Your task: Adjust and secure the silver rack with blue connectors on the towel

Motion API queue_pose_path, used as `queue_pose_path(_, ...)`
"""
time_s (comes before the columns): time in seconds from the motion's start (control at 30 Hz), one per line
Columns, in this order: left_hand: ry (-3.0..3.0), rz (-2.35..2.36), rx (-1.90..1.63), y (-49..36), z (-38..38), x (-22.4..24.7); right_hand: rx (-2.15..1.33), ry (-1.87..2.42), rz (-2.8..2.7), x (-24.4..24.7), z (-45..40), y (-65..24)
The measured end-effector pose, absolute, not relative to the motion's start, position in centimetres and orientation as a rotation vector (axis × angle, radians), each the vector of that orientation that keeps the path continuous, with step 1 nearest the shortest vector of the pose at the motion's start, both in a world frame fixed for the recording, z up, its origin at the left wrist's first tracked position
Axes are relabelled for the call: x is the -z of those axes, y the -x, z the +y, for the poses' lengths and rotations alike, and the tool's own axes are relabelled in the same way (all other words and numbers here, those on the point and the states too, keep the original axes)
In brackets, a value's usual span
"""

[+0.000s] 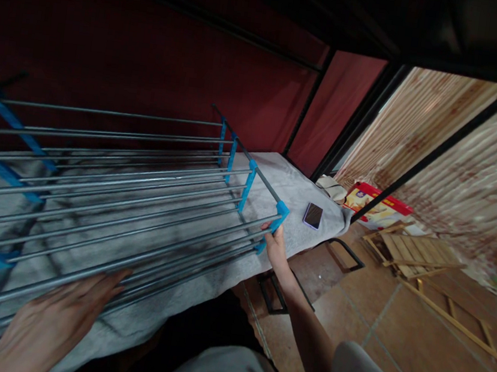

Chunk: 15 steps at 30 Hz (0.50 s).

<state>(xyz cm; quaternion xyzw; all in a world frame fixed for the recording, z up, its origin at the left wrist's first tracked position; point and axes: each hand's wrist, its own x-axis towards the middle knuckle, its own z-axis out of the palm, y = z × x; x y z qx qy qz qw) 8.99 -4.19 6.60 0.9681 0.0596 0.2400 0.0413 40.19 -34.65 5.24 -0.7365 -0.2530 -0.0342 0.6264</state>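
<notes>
A rack of grey metal tubes joined by blue plastic connectors lies across a bed-like surface with a grey cloth. My right hand is closed around the rack's front right corner, just below the blue connector there. At the lower left, my left hand rests against the front tubes with its fingers stretched out; the thumb is hidden. More blue connectors cross the tubes on the left side.
A phone lies on the cloth to the right. Dark metal posts and a red panel stand behind. On the tiled floor are a folded wooden chair-like piece, a wooden frame and a red-and-yellow box.
</notes>
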Motion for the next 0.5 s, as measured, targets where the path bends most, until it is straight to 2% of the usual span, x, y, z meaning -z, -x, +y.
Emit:
queue_pose_path(0.33, -3.213, -0.063, -0.857, -9.0, -6.4, -8.8, 0.152, 1.790, -0.487, -6.3, -35.0, -38.7)
queue_pose_path(0.43, -3.263, -0.076, -0.933, -6.4, -8.4, -9.7, 0.446, 1.876, -0.456, -7.0, -36.6, -36.2)
queue_pose_path(0.5, -3.257, -0.027, -1.103, -4.1, -9.2, -10.2, 0.718, 1.888, -0.541, -7.9, -37.1, -34.4)
